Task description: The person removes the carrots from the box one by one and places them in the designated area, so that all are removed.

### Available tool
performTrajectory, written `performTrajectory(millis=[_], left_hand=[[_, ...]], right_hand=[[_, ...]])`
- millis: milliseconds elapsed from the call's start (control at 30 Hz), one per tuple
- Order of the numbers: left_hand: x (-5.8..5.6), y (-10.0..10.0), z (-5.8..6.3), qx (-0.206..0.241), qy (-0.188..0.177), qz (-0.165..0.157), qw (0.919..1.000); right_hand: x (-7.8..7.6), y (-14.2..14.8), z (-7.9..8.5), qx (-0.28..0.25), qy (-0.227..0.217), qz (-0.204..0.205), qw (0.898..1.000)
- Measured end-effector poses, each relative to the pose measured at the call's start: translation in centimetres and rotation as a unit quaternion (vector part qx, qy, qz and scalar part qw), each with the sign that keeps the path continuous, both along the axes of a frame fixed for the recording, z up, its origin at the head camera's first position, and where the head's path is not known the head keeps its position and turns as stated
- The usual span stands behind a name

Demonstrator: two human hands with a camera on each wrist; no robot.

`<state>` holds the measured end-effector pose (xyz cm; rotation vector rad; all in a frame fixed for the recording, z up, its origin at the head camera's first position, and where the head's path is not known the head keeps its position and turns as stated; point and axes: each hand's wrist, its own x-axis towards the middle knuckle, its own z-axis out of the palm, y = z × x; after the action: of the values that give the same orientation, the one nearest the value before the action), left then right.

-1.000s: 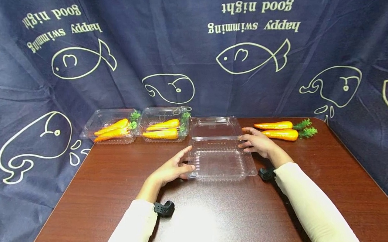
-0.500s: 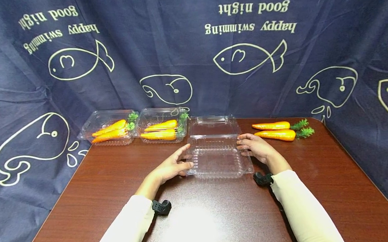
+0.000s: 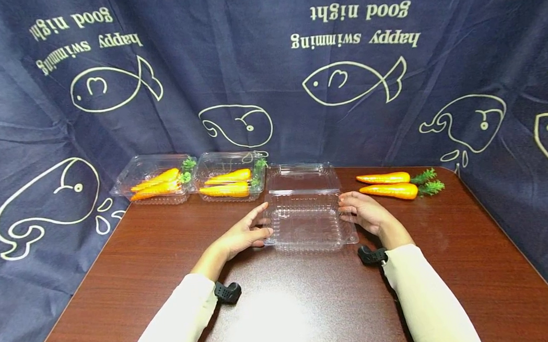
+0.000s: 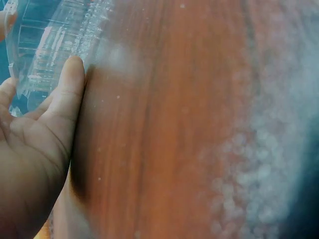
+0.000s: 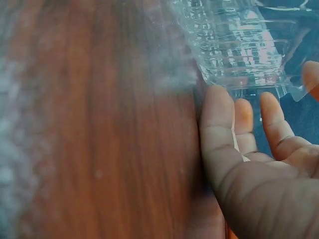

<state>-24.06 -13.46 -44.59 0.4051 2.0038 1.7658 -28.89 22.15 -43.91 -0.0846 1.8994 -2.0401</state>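
A clear plastic clamshell box (image 3: 308, 229) lies on the table with its lid (image 3: 300, 180) folded back toward the curtain. At its left side my left hand (image 3: 241, 237) has thumb and fingers spread, fingertips right at the rim. The right hand (image 3: 366, 212) rests its fingertips along the opposite side. In the left wrist view, the thumb (image 4: 72, 82) reaches up to the ribbed wall of the box (image 4: 50, 55). Nearly straight fingers (image 5: 218, 112) meet the box's edge (image 5: 239, 50) in the right wrist view. The box has nothing inside.
Two carrots (image 3: 388, 191) with green tops lie to the right of the box. Two clear boxes, one (image 3: 228, 157) beside the open box and another (image 3: 155, 161) farther left, each hold two carrots. A dark blue curtain (image 3: 281, 134) stands behind the brown table (image 3: 472, 253).
The open box has shifted slightly away and sits straighter. My right hand has slid a little nearer along its side; the left hand stays at the left side.
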Motion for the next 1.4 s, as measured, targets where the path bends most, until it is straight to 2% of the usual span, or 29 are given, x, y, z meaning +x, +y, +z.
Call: performTrajectory(millis=[200,300,667,800,900,1067,1200,1333,1400], left_hand=[[0.1,0.3,0.1,0.001,0.000,-0.003,1.0000],[0.2,0.4,0.3,-0.002,-0.002,0.001,1.0000],[0.3,0.3,0.4,-0.024,0.000,0.010,0.9997],[0.3,0.5,0.9,-0.057,0.016,0.015,0.9981],[0.3,0.8,1.6,-0.101,0.049,0.014,0.9936],[0.0,0.5,3.0,-0.167,0.121,0.039,0.9777],[-1.0,0.0,4.4,-0.176,0.197,0.083,0.9609],[-2.7,-1.0,6.0,-0.194,0.284,0.112,0.9322],[-3.6,-1.6,6.7,-0.232,0.325,0.119,0.9088]], right_hand=[[0.6,0.4,0.0,0.003,0.006,-0.010,1.000],[0.8,0.4,-0.2,0.007,0.014,0.000,1.000],[0.9,0.0,-0.8,-0.030,0.003,0.000,1.000],[0.8,0.2,-0.8,-0.039,-0.001,0.003,0.999],[0.8,0.3,-0.8,-0.047,-0.006,-0.002,0.999],[0.9,0.4,-0.7,-0.049,-0.004,0.001,0.999],[0.9,0.5,-0.6,-0.044,-0.001,0.001,0.999],[0.9,0.6,-0.5,-0.035,-0.003,-0.001,0.999],[0.9,0.5,-0.5,-0.034,-0.006,0.002,0.999]])
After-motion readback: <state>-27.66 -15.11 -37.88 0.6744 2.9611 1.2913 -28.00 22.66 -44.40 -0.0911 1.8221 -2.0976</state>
